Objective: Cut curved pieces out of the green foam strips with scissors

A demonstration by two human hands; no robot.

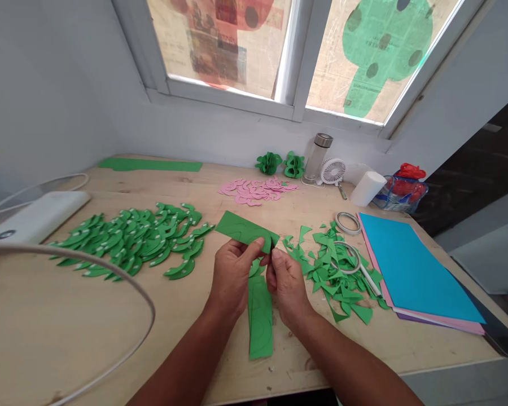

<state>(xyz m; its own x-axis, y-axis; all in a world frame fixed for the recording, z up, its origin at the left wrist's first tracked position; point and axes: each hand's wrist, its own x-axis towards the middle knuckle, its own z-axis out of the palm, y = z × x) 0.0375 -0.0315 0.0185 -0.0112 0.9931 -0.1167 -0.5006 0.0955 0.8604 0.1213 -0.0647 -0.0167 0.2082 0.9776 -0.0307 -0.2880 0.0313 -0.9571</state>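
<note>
Between my two hands is a green paper strip (241,228) with curved lines drawn on it. My left hand (232,273) pinches the strip near its right part, thumb on top. My right hand (288,282) is closed at the strip's right end, around something dark and small that is mostly hidden by the fingers. Below them on the table lies another green strip (260,324), also marked with curves. To the left spreads a heap of cut green curved pieces (131,239) with small white patches. Green scraps (342,276) lie at the right.
Pink cut pieces (258,190) lie farther back, near two green paper shapes, a glass bottle (317,158) and a small fan (332,171). Tape rolls and blue sheets (415,268) are at the right. A white device (38,214) and a looping cable (146,293) occupy the left.
</note>
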